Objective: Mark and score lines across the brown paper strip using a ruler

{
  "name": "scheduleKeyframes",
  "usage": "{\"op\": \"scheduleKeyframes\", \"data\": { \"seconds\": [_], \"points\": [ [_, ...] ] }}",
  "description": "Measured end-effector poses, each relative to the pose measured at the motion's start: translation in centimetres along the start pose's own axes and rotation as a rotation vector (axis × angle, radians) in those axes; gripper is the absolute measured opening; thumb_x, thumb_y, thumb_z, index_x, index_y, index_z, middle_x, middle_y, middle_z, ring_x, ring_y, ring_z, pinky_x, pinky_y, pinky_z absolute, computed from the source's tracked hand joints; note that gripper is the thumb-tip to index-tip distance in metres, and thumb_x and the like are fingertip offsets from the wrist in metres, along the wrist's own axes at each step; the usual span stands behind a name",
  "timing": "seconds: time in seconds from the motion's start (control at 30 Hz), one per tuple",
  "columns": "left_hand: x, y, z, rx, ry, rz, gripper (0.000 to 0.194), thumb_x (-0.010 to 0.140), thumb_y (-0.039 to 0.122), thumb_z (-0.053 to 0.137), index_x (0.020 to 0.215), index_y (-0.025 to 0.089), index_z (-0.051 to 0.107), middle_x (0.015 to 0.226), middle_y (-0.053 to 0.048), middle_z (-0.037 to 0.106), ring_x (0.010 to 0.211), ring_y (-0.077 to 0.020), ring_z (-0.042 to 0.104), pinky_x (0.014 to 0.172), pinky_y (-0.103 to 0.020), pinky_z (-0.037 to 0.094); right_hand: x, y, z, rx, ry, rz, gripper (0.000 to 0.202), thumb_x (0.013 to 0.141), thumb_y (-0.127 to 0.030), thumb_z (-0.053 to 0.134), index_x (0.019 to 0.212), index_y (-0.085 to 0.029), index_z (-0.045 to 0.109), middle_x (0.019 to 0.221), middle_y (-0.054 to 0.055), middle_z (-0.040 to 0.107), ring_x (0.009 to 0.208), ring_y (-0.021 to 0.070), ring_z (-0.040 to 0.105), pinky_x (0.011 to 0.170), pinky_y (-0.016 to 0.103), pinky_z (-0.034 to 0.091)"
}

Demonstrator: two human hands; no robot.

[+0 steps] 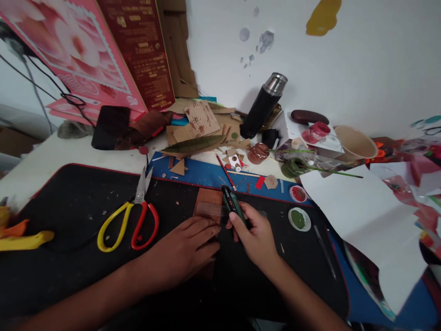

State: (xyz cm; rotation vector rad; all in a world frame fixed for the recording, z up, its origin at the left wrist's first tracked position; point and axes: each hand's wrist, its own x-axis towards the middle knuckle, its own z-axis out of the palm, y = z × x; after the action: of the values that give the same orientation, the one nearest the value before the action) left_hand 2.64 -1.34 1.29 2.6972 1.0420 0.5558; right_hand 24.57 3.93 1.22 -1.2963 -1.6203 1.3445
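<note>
My left hand (pixel 188 250) lies flat on the black mat, its fingers pressing a clear ruler (pixel 208 210) onto a piece of brown cardboard (pixel 209 196). Just right of it, my right hand (pixel 255 234) is closed around a dark green and black utility knife (pixel 231 202). The knife leans over the ruler with its black end pointing up and away; its lower end is hidden by my fingers. Scissors (pixel 139 197) with one yellow and one red handle lie spread apart to the left of my hands.
Paint lids, one green (pixel 299 219) and one red (pixel 298 193), sit to the right near a dark pen-like stick (pixel 324 253). Behind are cardboard scraps (pixel 201 118), a black thermos (pixel 263 105), a brown paint jar (pixel 258 153) and a phone (pixel 110 127). White paper (pixel 372 220) covers the right side.
</note>
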Motion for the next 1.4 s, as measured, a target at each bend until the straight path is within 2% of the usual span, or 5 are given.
{"op": "scheduleKeyframes", "data": {
  "seconds": [0.3,0.43,0.67,1.03,1.4],
  "points": [
    [-0.9,-0.3,-0.1,0.065,0.096,-0.061,0.035,0.102,0.017,0.053,0.136,0.018,0.063,0.143,-0.01,0.066,0.134,-0.0259,0.058,0.114,-0.043,0.046,0.1,-0.4,-0.5,0.026,0.056,-0.026,0.024,0.101,-0.042,0.063,0.113,-0.021,0.068,0.073,-0.001,0.07,0.047,0.0115,0.058,0.047,0.024,0.048],
    [-0.7,-0.7,0.0,0.185,0.134,-0.118,0.037,0.106,0.017,0.045,0.139,0.015,0.062,0.147,-0.008,0.064,0.14,-0.0262,0.054,0.113,-0.044,0.047,0.6,-1.2,-1.5,0.007,0.096,-0.052,0.022,0.101,-0.043,0.064,0.098,-0.021,0.067,0.073,-0.001,0.071,0.048,0.0117,0.058,0.048,0.025,0.046],
    [-0.6,-1.1,1.0,0.243,0.124,-0.165,0.036,0.107,0.027,0.047,0.135,0.014,0.065,0.143,-0.01,0.068,0.134,-0.027,0.06,0.11,-0.044,0.049,1.6,-1.1,-2.4,0.062,0.177,-0.051,0.024,0.101,-0.044,0.065,0.091,-0.021,0.064,0.074,-0.001,0.069,0.048,0.0106,0.056,0.049,0.025,0.046],
    [-0.3,-0.9,1.4,0.243,0.037,-0.263,0.05,0.108,0.033,0.042,0.152,0.011,0.049,0.154,-0.013,0.057,0.142,-0.0293,0.051,0.111,-0.045,0.047,2.4,-0.5,-2.0,0.062,0.166,-0.026,0.023,0.101,-0.042,0.064,0.09,-0.021,0.064,0.073,-0.001,0.069,0.048,0.0103,0.055,0.05,0.026,0.046],
    [-0.5,-0.7,1.6,0.253,-0.019,-0.327,0.05,0.107,0.036,0.043,0.152,0.015,0.052,0.156,-0.013,0.054,0.143,-0.0321,0.05,0.115,-0.047,0.045,3.5,-0.3,-2.2,0.069,0.159,-0.03,0.022,0.1,-0.04,0.065,0.088,-0.021,0.065,0.072,-0.002,0.069,0.047,0.0097,0.056,0.049,0.025,0.047]
  ]
}}
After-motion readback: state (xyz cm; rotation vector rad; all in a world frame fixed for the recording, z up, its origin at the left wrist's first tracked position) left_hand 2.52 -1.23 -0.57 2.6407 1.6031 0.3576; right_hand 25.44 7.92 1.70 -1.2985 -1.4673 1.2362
